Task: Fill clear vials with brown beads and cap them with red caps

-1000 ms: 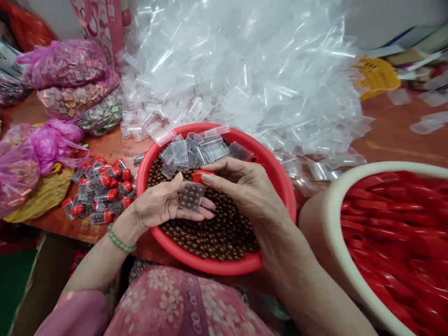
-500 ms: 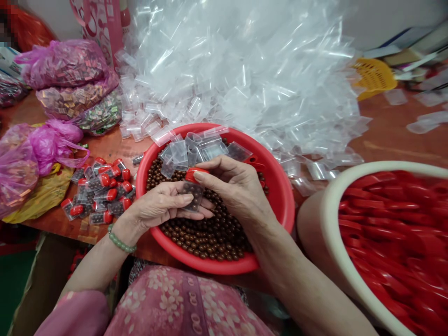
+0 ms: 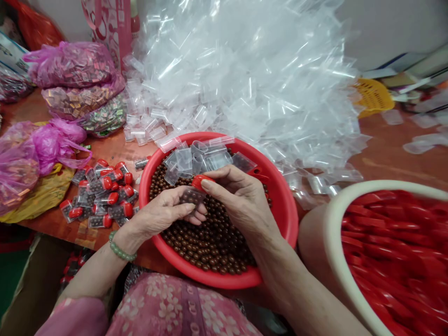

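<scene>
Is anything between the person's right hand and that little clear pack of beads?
Nothing visible: the right hand touches the pack's red cap; the left hand holds the pack above the red basin.

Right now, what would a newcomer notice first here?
A huge heap of clear plastic bags rises at the back, behind a red basin full of brown beads. Over the basin, the left hand and right hand hold a bead-filled packet with a red cap. At lower right, a cream tub brims with red pieces.

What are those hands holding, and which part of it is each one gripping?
They hold one small clear packet of brown beads. The left hand grips its clear body, while the right hand pinches its red cap.
</scene>
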`<state>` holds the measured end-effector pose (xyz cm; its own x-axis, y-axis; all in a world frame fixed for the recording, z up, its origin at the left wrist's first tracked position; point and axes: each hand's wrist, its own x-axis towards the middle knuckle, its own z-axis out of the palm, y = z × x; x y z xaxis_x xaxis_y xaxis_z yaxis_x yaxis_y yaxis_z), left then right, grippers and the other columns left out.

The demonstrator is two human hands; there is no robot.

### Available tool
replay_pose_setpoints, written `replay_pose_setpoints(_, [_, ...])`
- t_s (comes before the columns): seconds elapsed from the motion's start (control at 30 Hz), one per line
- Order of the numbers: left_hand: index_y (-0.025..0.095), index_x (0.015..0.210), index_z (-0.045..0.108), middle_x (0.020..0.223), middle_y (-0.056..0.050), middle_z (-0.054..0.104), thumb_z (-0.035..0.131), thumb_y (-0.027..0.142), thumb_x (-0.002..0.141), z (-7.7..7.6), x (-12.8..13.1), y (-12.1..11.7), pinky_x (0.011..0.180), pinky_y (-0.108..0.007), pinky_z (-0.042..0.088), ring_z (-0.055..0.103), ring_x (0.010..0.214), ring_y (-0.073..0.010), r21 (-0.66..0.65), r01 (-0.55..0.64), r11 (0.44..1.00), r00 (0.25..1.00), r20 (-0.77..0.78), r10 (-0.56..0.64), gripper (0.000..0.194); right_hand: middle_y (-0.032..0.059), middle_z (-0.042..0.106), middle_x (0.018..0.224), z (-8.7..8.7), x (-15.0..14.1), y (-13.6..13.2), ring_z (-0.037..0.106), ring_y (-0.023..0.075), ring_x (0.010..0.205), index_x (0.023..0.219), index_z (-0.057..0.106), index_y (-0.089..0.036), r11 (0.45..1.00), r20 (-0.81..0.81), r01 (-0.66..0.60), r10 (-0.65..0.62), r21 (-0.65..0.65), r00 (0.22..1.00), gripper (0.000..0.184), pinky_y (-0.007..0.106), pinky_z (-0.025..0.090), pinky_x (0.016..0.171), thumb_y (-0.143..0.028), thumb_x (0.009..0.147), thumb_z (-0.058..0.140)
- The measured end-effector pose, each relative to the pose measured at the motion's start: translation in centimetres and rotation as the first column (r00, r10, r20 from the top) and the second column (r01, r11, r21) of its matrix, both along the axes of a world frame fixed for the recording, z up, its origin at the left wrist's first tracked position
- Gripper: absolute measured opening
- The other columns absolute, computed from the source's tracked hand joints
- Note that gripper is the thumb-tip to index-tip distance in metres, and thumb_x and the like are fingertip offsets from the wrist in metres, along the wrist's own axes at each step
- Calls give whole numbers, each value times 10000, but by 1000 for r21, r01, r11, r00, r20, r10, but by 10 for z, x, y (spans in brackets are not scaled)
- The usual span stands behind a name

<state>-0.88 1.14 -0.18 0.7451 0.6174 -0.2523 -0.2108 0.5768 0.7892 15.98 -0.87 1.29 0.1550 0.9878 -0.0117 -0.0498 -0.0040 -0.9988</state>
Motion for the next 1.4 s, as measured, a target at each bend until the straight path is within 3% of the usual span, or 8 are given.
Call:
replay_pose_setpoints(0.1, [114, 969, 613, 859, -45, 641, 737, 372, 786, 0, 1, 0, 726, -248, 525, 628, 769, -117, 40, 7, 999, 1000, -28, -6, 340, -5, 719, 796, 0, -3, -1, 650, 137, 720, 819, 674, -231, 999, -30, 35, -35, 9, 999, 195, 290, 547, 715, -371, 736, 783])
replay_pose_setpoints(0.3, [117, 927, 600, 856, -40, 620, 738, 422, 764, 3, 1, -1, 733, -266, 512, 613, 760, -121, 53, -19, 998, 999, -38, 21, 373, -19, 670, 697, 2, -8, -2, 592, 116, 600, 790, 658, -217, 1000, 95, -2, -1, 31, 996, 211, 254, 507, 572, -390, 742, 770])
replay_pose_setpoints(0.5, [125, 922, 561, 815, -17, 594, 660, 302, 817, 4, 5, -2, 728, -267, 502, 590, 724, -105, 118, -41, 992, 989, -134, 57, 229, -36, 624, 646, -2, -5, -6, 577, 117, 551, 809, 630, -242, 996, 105, -73, 68, 47, 992, 150, 249, 495, 512, -351, 794, 734])
replay_pose_setpoints(0.93, [151, 898, 554, 773, -10, 593, 487, 234, 892, 5, 5, -5, 645, -231, 456, 546, 667, -99, 305, 47, 951, 954, -296, 48, 108, 6, 679, 775, -3, 9, -10, 648, 160, 693, 866, 667, -261, 973, 318, -207, 164, 104, 934, 40, 292, 552, 621, -295, 850, 680])
replay_pose_setpoints(1.07, [162, 868, 541, 764, -5, 593, 485, 208, 884, 6, 5, -6, 679, -249, 449, 549, 678, -108, 397, 93, 913, 919, -387, 75, 75, 2, 704, 818, -5, 13, -12, 660, 158, 722, 894, 675, -261, 952, 460, -282, 198, 120, 866, 35, 289, 549, 662, -243, 870, 657])
replay_pose_setpoints(1.2, [153, 864, 530, 740, -2, 560, 489, 256, 888, 5, 3, -3, 619, -227, 430, 521, 642, -97, 292, 81, 953, 961, -278, 4, 113, 21, 716, 889, -6, 11, -14, 681, 174, 764, 1026, 634, -263, 921, 598, -318, 126, 227, 792, 136, 307, 559, 700, -244, 892, 622])
replay_pose_setpoints(1.33, [133, 851, 550, 743, -12, 558, 578, 396, 856, 2, 2, -1, 628, -223, 432, 523, 645, -93, 171, 23, 985, 985, -170, 7, 265, 117, 684, 1034, -9, 1, -17, 675, 267, 906, 1254, 495, -205, 873, 787, -397, 26, 282, 617, 585, 389, 564, 762, -444, 776, 732])
replay_pose_setpoints(1.4, [133, 871, 558, 770, -16, 570, 635, 444, 820, 0, 3, -1, 645, -230, 444, 540, 664, -98, 112, -9, 994, 989, -145, 25, 324, 159, 657, 1061, -12, -5, -18, 651, 309, 959, 1313, 435, -165, 856, 851, -411, -63, 314, 521, 707, 438, 552, 795, -493, 757, 723])
